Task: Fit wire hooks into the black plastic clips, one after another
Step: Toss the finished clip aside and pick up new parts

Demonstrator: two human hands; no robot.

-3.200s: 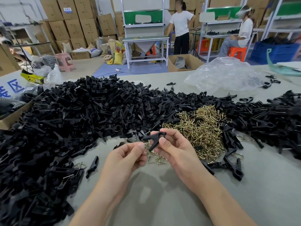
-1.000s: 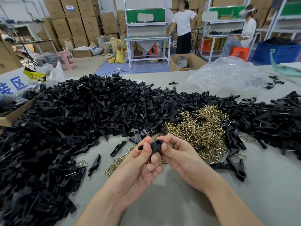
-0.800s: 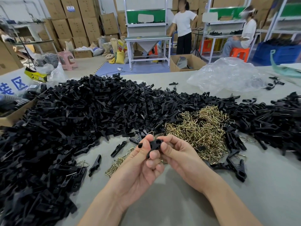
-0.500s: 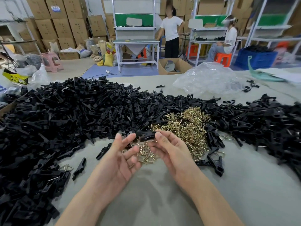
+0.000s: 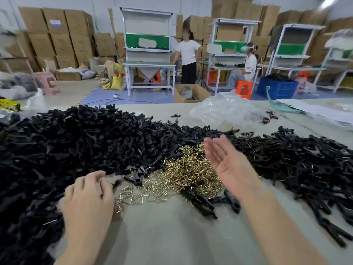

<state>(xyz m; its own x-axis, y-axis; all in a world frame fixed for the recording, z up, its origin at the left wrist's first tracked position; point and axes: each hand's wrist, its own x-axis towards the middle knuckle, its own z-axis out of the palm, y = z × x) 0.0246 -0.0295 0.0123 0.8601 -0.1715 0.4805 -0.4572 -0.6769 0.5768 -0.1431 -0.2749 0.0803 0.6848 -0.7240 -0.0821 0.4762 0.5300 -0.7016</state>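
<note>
A big heap of black plastic clips (image 5: pixel 76 142) covers the left and back of the grey table (image 5: pixel 172 236). A second heap of black clips with wires (image 5: pixel 298 161) lies at the right. Between them sits a pile of brass wire hooks (image 5: pixel 187 169). My left hand (image 5: pixel 89 196) rests palm down at the edge of the left heap, fingers curled over a loose clip (image 5: pixel 116 183); whether it grips the clip is hidden. My right hand (image 5: pixel 227 165) hovers above the hooks, palm up, fingers spread, holding nothing.
A crumpled clear plastic bag (image 5: pixel 225 109) lies at the table's far side. Several loose clips (image 5: pixel 202 203) lie near the front of the hook pile. Beyond the table are workbenches, cardboard boxes, a standing person (image 5: pixel 188 58) and a seated person (image 5: pixel 246 67).
The clip that both hands held is gone from my right hand, which has swung right and opened above the hooks. My left hand dropped to the edge of the left heap.
</note>
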